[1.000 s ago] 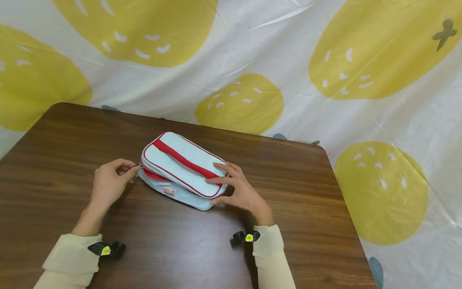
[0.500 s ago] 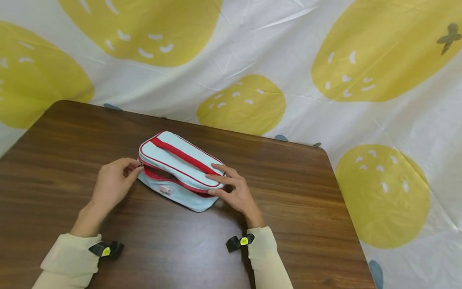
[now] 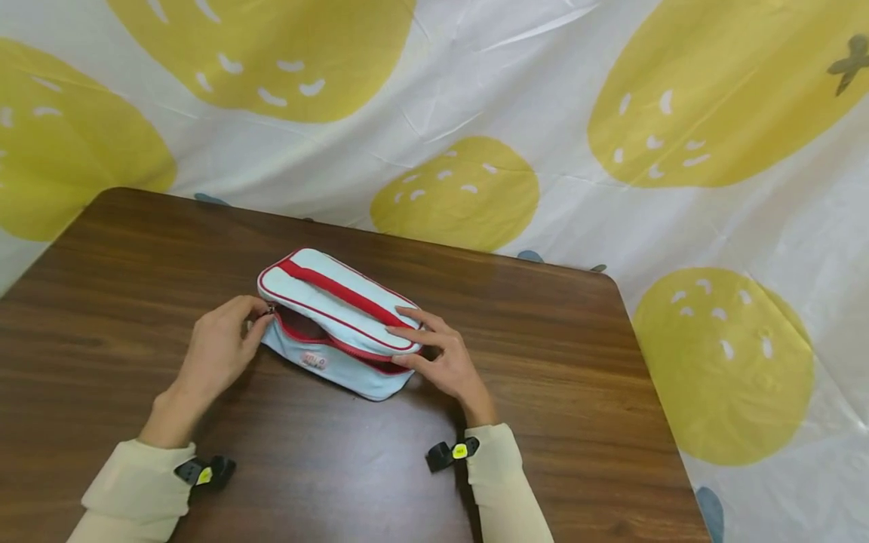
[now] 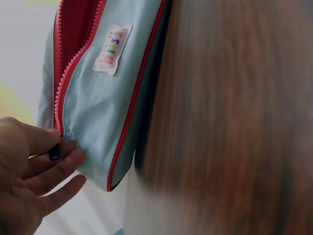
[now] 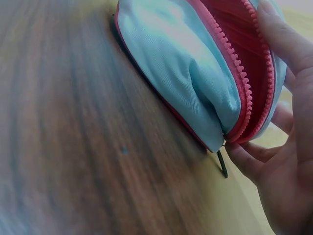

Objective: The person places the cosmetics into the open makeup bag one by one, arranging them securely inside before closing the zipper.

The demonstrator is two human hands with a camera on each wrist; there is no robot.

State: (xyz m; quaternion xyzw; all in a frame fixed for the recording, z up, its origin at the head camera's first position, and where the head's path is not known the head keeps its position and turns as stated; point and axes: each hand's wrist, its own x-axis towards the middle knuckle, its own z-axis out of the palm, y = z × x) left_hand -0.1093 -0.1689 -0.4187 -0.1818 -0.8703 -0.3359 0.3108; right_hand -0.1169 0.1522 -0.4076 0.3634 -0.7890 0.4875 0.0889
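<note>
A light blue zip pouch (image 3: 360, 377) with red piping and a red top strap (image 3: 346, 292) lies on the table, its front side gaping. At its left end my left hand (image 3: 220, 339) pinches a dark zipper pull (image 4: 55, 152), fingertips against the fabric. My right hand (image 3: 448, 362) holds the other end, with fingers over the top and the thumb at the lid's edge. Red lining (image 5: 234, 29) shows between the zipper teeth in the right wrist view. Another dark pull (image 5: 222, 164) hangs by the right fingers. A small label (image 4: 113, 49) is on the front.
The dark wooden table (image 3: 339, 467) extends around the pouch. Behind it hangs a white curtain (image 3: 462, 83) with large yellow fruit prints. Black wrist cameras (image 3: 448, 455) sit at both cuffs.
The front gap has widened and the lid has lifted since a second ago. The pouch's right end and my right hand shifted slightly left. My left hand stays on the zipper pull.
</note>
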